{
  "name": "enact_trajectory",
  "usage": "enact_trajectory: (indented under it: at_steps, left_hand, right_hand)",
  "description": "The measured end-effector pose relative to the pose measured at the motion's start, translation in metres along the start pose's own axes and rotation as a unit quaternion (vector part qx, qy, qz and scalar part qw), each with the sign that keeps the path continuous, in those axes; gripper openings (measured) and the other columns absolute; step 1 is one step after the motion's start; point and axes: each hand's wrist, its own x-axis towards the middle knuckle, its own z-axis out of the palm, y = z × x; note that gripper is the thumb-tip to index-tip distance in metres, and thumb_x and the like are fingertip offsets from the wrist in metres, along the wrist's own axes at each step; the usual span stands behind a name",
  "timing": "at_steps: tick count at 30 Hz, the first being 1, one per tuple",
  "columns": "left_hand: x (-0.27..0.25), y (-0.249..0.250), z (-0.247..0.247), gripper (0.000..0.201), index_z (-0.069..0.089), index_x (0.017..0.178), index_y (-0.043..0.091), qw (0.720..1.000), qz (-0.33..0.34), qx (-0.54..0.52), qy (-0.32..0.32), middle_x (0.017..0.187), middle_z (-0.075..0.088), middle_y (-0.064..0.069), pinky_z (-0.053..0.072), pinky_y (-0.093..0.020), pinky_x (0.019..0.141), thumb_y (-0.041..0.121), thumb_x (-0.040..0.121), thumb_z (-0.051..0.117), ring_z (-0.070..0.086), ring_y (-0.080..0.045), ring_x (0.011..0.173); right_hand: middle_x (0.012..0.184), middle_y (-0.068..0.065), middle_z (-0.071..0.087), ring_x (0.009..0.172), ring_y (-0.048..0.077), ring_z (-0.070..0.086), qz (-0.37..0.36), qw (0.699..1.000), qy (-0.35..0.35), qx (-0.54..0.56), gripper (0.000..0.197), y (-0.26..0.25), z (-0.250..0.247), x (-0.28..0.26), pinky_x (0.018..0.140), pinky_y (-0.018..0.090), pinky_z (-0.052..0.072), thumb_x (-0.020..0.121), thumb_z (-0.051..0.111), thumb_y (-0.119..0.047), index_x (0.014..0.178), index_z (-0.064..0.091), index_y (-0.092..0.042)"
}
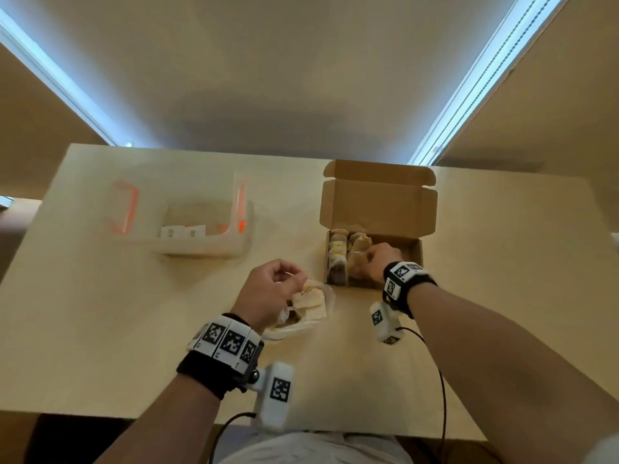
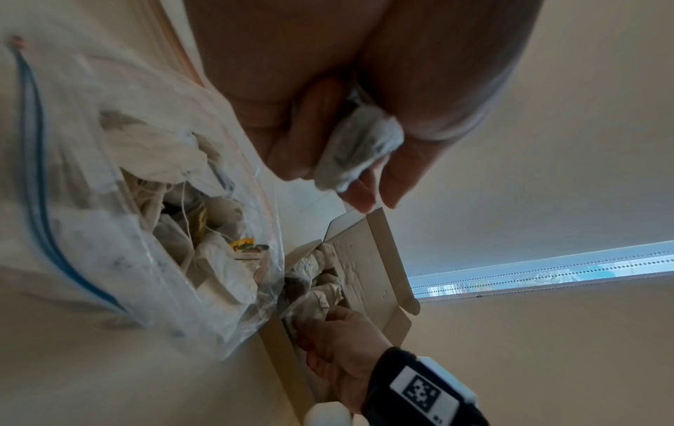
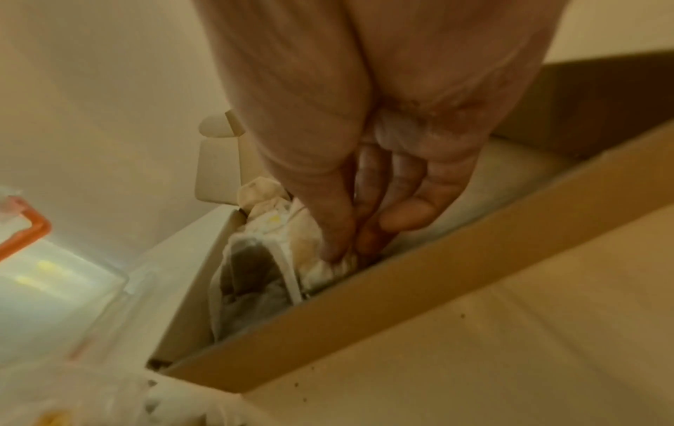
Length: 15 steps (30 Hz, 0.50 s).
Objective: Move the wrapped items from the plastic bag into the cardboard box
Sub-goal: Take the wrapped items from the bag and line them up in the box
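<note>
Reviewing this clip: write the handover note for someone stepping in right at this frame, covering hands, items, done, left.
Left hand: holds one wrapped item above the plastic bag.
Right hand: inside the cardboard box, fingers pinching a packed wrapped item.
Done: several wrapped items stand in rows at the box's left end.
Left: box the left hand's item, then empty the bag, which still holds several more. Box lid is open.

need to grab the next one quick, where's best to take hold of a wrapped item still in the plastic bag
Judging by its pose, pinch a loose crumpled fold of a wrapped item near the plastic bag's mouth, coming in through the open end that faces the cardboard box. The wrap is soft and bunched, so a fingertip pinch should hold. The left hand already grips one piece above the bag.
</note>
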Motion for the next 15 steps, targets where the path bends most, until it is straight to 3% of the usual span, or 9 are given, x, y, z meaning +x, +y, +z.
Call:
enact_trajectory:
  at_steps: [3,7,12,15]
  left_hand:
    - [-0.002,-0.001,-0.003,0.005,0.068,0.092,0.006,1.0,-0.002,-0.017,0.007,0.077,0.067,-0.007,0.045,-0.016,0.051,0.011,0.089,0.069,0.059,-0.006,0.06]
    - [-0.004,-0.002,-0.006,0.006,0.068,0.092,0.004,1.0,-0.006,-0.027,0.009,0.076,0.065,-0.008,0.044,-0.015,0.047,0.009,0.089,0.069,0.058,-0.006,0.059]
    - [-0.001,-0.003,-0.007,0.005,0.068,0.091,0.007,1.0,-0.002,-0.009,0.008,0.074,0.065,-0.006,0.042,-0.013,0.048,0.011,0.088,0.07,0.055,0.001,0.052]
    - [0.0,-0.002,-0.006,0.006,0.069,0.091,0.008,1.0,-0.005,-0.002,0.004,0.075,0.065,-0.006,0.044,-0.019,0.051,0.012,0.088,0.07,0.057,-0.005,0.058]
  right_hand:
    - [0.104,0.01,0.064,0.089,0.028,0.06,0.024,0.998,0.049,0.033,0.019,-0.005,0.008,0.003,0.071,0.031,0.046,0.096,0.054,-0.033,0.096,0.063,-0.016]
    - [0.112,0.013,0.067,0.101,0.031,0.064,0.06,0.997,0.025,0.043,0.034,-0.005,0.011,0.008,0.079,0.034,0.052,0.093,0.057,-0.041,0.108,0.066,-0.012]
    - [0.108,0.007,0.068,0.097,0.026,0.062,0.039,0.996,0.008,0.076,0.019,0.002,0.008,0.009,0.078,0.031,0.051,0.084,0.074,-0.029,0.099,0.068,-0.02]
    - [0.112,0.006,0.065,0.098,0.026,0.06,0.056,0.991,0.034,0.116,0.031,0.006,0.008,0.009,0.076,0.029,0.046,0.081,0.078,-0.028,0.108,0.066,-0.02]
